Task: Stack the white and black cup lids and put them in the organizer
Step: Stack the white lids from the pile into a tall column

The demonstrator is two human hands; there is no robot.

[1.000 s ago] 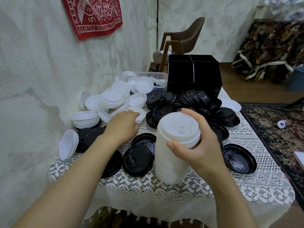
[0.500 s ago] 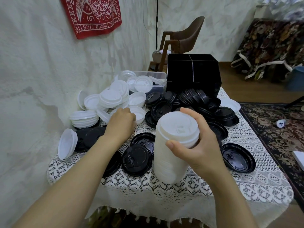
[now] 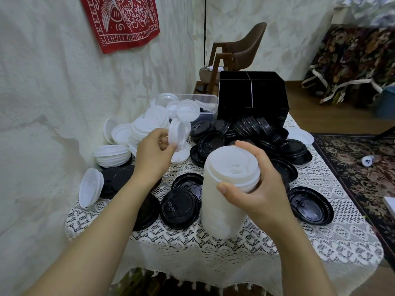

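My right hand (image 3: 254, 189) grips the top of a tall stack of white lids (image 3: 224, 201) that stands on the lace tablecloth (image 3: 299, 242). My left hand (image 3: 154, 154) pinches a single white lid (image 3: 178, 134), lifted and tilted on edge above the white pile (image 3: 147, 127). Loose black lids (image 3: 245, 133) lie heaped in the middle and right of the table. The black divided organizer (image 3: 252, 97) stands at the far end behind them.
A clear plastic tub (image 3: 205, 103) with white lids sits left of the organizer. The wall runs close along the table's left side. A brown chair (image 3: 239, 50) stands behind. Single black lids (image 3: 310, 205) lie near the stack, and a patterned rug (image 3: 363, 167) covers the floor at right.
My left hand has picked one white lid out of the pile and raised it, tilted. The right hand and the tall stack have stayed in place.
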